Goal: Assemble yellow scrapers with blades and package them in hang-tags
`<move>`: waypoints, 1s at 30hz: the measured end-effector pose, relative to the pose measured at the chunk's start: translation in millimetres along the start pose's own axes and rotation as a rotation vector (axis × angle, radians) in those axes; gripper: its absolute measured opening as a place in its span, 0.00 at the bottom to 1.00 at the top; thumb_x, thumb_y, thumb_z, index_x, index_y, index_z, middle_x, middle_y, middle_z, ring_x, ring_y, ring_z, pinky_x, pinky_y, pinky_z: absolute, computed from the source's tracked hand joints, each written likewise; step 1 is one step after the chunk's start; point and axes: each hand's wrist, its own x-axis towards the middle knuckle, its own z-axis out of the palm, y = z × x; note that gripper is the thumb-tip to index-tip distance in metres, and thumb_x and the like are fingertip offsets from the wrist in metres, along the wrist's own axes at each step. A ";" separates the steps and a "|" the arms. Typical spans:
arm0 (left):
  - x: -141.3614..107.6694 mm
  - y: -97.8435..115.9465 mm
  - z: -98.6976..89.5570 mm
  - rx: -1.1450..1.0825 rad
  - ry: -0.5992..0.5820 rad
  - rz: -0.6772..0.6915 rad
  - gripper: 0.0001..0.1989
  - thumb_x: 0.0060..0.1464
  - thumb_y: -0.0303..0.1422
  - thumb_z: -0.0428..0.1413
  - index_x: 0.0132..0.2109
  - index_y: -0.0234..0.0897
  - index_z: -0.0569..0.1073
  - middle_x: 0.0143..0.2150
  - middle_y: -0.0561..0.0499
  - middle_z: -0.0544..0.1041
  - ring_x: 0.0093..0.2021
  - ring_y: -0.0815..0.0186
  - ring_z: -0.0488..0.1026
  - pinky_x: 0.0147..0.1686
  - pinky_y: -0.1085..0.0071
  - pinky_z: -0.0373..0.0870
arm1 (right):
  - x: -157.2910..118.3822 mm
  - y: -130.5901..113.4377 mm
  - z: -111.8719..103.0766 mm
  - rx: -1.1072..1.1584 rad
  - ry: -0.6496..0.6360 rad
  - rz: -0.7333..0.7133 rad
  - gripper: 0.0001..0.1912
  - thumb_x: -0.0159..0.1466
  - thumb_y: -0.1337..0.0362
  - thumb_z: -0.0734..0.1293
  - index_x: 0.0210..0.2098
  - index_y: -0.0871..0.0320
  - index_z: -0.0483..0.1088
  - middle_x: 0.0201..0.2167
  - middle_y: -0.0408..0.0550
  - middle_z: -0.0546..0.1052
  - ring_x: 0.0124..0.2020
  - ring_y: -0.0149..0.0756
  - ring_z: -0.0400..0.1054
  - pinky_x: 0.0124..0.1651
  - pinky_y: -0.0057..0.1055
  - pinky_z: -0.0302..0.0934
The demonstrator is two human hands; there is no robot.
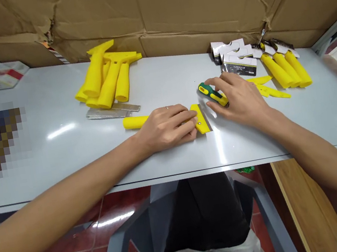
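My left hand [170, 126] is wrapped round the handle of a yellow scraper [200, 120], which lies on the table with its head to the right. A thin metal blade runs along that head's outer edge, and a small screw shows in its face. Just to the right, my right hand [241, 95] has thumb and fingers about a screwdriver [210, 91] with a green and yellow handle. Its shaft is hidden behind the fingers. Flat yellow plastic pieces [271, 91] lie beyond my right hand.
At the back left, several yellow scraper handles [107, 73] are piled beside metal blades [113, 110]. Packaged blades [239, 63] and yellow scrapers [287, 70] lie at the back right. A cardboard sheet [173, 7] stands behind the table [64, 161]; a small box [5, 75] sits far left.
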 end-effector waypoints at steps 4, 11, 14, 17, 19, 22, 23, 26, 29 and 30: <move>0.1 -1.1 -0.1 0.010 -0.056 0.014 0.09 0.66 0.32 0.61 0.34 0.41 0.77 0.41 0.52 0.88 0.38 0.64 0.84 0.34 0.69 0.81 | 0.4 1.9 1.4 -0.007 0.013 -0.009 0.21 0.72 0.57 0.68 0.62 0.53 0.73 0.50 0.56 0.79 0.51 0.52 0.71 0.40 0.39 0.61; 3.8 -3.1 -8.2 0.040 -0.157 0.112 0.12 0.72 0.34 0.58 0.37 0.39 0.78 0.44 0.48 0.88 0.41 0.63 0.85 0.32 0.69 0.78 | 1.5 7.6 -0.3 0.020 0.054 -0.014 0.19 0.72 0.59 0.67 0.61 0.54 0.74 0.50 0.56 0.81 0.51 0.51 0.73 0.43 0.41 0.62; 3.2 -3.2 -7.8 0.051 -0.120 0.114 0.12 0.71 0.34 0.59 0.36 0.39 0.79 0.44 0.50 0.88 0.40 0.63 0.85 0.31 0.69 0.78 | 1.3 8.7 -3.1 0.078 0.093 -0.016 0.17 0.72 0.60 0.66 0.58 0.54 0.76 0.47 0.55 0.81 0.49 0.49 0.73 0.44 0.40 0.62; 1.5 -3.1 -5.2 0.005 -0.145 0.025 0.11 0.70 0.34 0.60 0.36 0.41 0.79 0.44 0.52 0.89 0.41 0.64 0.86 0.33 0.69 0.79 | -0.8 7.1 -9.2 0.250 0.079 -0.101 0.13 0.73 0.61 0.66 0.51 0.55 0.79 0.41 0.51 0.81 0.39 0.41 0.72 0.41 0.37 0.60; 1.4 -3.0 -3.8 -0.022 -0.136 -0.004 0.11 0.69 0.35 0.61 0.35 0.41 0.79 0.44 0.52 0.89 0.40 0.64 0.86 0.32 0.70 0.78 | -2.9 4.9 -15.0 0.377 0.009 -0.221 0.11 0.74 0.61 0.65 0.46 0.55 0.80 0.37 0.47 0.81 0.33 0.35 0.70 0.39 0.35 0.59; 3.7 -3.0 -3.1 -0.010 -0.030 0.030 0.10 0.67 0.33 0.62 0.34 0.40 0.78 0.41 0.52 0.89 0.37 0.64 0.86 0.29 0.71 0.75 | -5.2 3.7 -23.0 0.464 -0.052 -0.337 0.10 0.75 0.60 0.66 0.42 0.54 0.80 0.32 0.43 0.79 0.28 0.32 0.67 0.36 0.33 0.58; 4.8 -2.9 -3.0 0.006 0.013 0.054 0.10 0.66 0.32 0.63 0.34 0.39 0.78 0.40 0.52 0.89 0.36 0.64 0.86 0.28 0.72 0.74 | -5.2 4.7 -24.6 0.460 -0.026 -0.325 0.11 0.75 0.60 0.66 0.41 0.54 0.80 0.31 0.43 0.79 0.28 0.32 0.67 0.36 0.34 0.59; 7.0 -2.3 -2.2 0.043 0.093 0.096 0.09 0.63 0.29 0.64 0.33 0.38 0.77 0.38 0.52 0.89 0.34 0.64 0.85 0.26 0.72 0.73 | -2.6 11.7 -23.6 0.332 0.118 -0.173 0.11 0.74 0.59 0.67 0.44 0.54 0.81 0.35 0.47 0.81 0.30 0.36 0.69 0.37 0.36 0.59; 5.4 -1.0 0.0 0.018 0.102 0.070 0.07 0.61 0.28 0.64 0.33 0.38 0.77 0.39 0.52 0.89 0.33 0.64 0.86 0.25 0.72 0.74 | 1.4 18.0 -15.1 0.124 0.112 -0.052 0.18 0.72 0.56 0.69 0.57 0.55 0.80 0.42 0.52 0.83 0.36 0.42 0.73 0.38 0.37 0.57; 4.3 -0.5 0.8 0.013 0.095 0.057 0.07 0.61 0.28 0.64 0.33 0.39 0.78 0.39 0.51 0.89 0.33 0.63 0.86 0.25 0.71 0.75 | 2.6 18.6 -11.6 0.068 0.067 -0.035 0.22 0.72 0.54 0.70 0.62 0.54 0.78 0.44 0.53 0.83 0.38 0.44 0.74 0.37 0.37 0.56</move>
